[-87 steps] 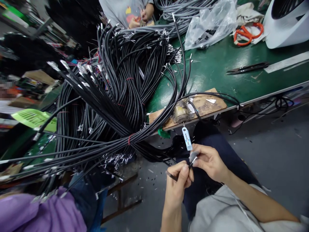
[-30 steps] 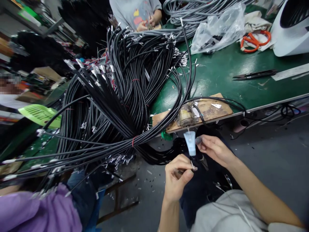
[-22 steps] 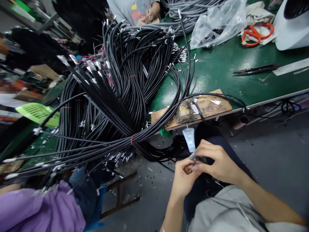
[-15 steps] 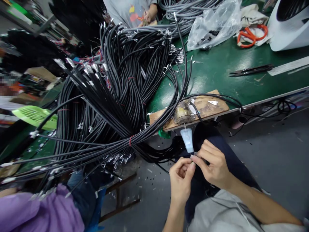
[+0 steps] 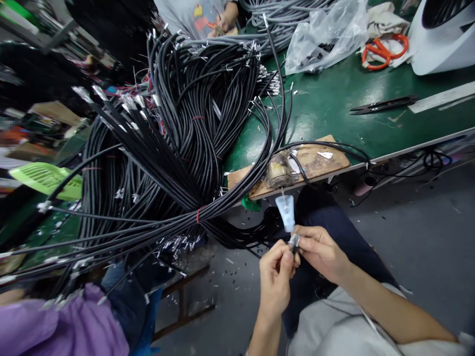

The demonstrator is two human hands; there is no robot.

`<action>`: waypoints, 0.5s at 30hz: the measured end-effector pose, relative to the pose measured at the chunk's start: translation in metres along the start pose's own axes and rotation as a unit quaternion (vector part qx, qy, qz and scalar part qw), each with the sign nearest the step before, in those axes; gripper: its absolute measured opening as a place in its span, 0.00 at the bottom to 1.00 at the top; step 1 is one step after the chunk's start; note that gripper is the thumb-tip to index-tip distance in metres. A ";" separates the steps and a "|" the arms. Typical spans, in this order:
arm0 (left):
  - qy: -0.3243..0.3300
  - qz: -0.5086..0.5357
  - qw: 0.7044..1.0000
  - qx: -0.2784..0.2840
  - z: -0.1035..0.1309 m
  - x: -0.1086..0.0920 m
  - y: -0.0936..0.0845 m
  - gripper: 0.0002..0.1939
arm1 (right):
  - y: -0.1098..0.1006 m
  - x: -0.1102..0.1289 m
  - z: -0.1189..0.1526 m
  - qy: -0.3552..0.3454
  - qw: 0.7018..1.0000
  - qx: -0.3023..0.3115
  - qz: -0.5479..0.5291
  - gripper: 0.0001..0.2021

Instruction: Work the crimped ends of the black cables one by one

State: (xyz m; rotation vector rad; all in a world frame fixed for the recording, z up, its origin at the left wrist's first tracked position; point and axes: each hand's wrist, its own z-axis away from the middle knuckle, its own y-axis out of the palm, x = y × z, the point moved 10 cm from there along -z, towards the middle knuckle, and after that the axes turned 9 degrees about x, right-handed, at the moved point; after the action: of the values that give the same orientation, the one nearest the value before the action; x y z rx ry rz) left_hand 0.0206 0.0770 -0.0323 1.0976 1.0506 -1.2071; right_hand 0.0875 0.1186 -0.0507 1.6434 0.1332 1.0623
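Note:
Between both hands is a black cable end [image 5: 294,241] with a silvery tip. My left hand [image 5: 275,279] pinches it between thumb and curled fingers. From the other side, my right hand [image 5: 323,253] closes thumb and fingertips on the same cable end. Just above the fingertips hangs a pale blue, cone-shaped piece [image 5: 286,212], narrow end down, on a thin shaft. That shaft comes from a small round motor-like body [image 5: 278,170], wrapped in clear film, on a wooden board [image 5: 322,160]. The rest of the held cable is hidden behind my hands.
Bundles of black cables [image 5: 193,113] with silvery ends heap on the green table [image 5: 322,104] and hang past its edge. Snips [image 5: 384,105], orange-handled scissors [image 5: 386,52] and a plastic bag [image 5: 326,37] lie farther back. A person in a purple sleeve [image 5: 67,321] sits at left.
My right hand has shifted its fingers lower beside the left, and the silvery cable tip now shows between them. The whole view has moved slightly.

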 end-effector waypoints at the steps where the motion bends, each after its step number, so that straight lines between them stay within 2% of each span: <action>1: -0.007 -0.003 1.000 0.011 -0.001 -0.001 0.000 0.21 | -0.002 0.005 0.001 -0.013 0.999 -0.002 0.040 0.12; 4: -0.035 0.013 0.999 0.029 -0.004 0.000 0.000 0.24 | -0.002 0.024 0.003 -0.053 0.982 0.010 0.181 0.12; 7: -0.077 0.045 0.995 0.039 -0.006 0.006 0.001 0.26 | 0.008 0.041 0.005 -0.103 0.945 0.026 0.310 0.08; 9: -0.094 0.070 0.992 0.050 -0.005 0.011 0.006 0.26 | 0.009 0.048 0.007 -0.133 0.937 0.004 0.322 0.08; 12: -0.075 0.117 0.989 0.060 -0.004 0.013 0.013 0.22 | 0.005 0.048 0.010 -0.159 0.951 -0.045 0.261 0.10; 13: -0.061 0.130 0.988 0.058 -0.004 0.013 0.014 0.20 | 0.005 0.050 0.012 -0.177 0.946 -0.061 0.266 0.09; 15: -0.039 0.140 0.988 0.045 -0.004 0.014 0.012 0.19 | 0.009 0.062 0.022 -0.234 0.908 -0.098 0.333 0.06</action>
State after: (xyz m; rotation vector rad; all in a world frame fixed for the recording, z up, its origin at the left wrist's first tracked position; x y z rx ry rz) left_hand 0.0339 0.0795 -0.0461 1.2140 0.7592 -1.0686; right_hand 0.1351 0.1354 -0.0076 1.7454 -0.8836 1.0868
